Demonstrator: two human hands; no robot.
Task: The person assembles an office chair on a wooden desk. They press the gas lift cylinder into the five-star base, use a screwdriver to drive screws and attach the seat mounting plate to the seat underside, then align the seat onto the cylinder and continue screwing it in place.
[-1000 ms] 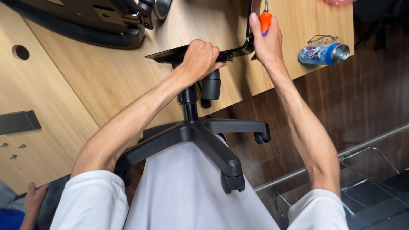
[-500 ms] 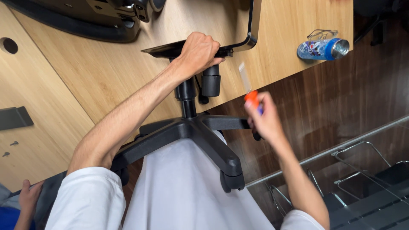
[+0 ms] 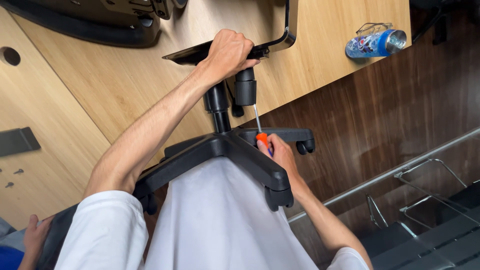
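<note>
Chair base (image 3: 220,150) upturned at desk (image 3: 125,85) edge. Left hand (image 3: 231,52) closed around seat plate (image 3: 210,49) above base column. Right hand (image 3: 280,152) grips orange-handled screwdriver (image 3: 258,127) just right of column, tip raised toward plate underside. Step judged: fastening plate; tip must first seat squarely.
</note>
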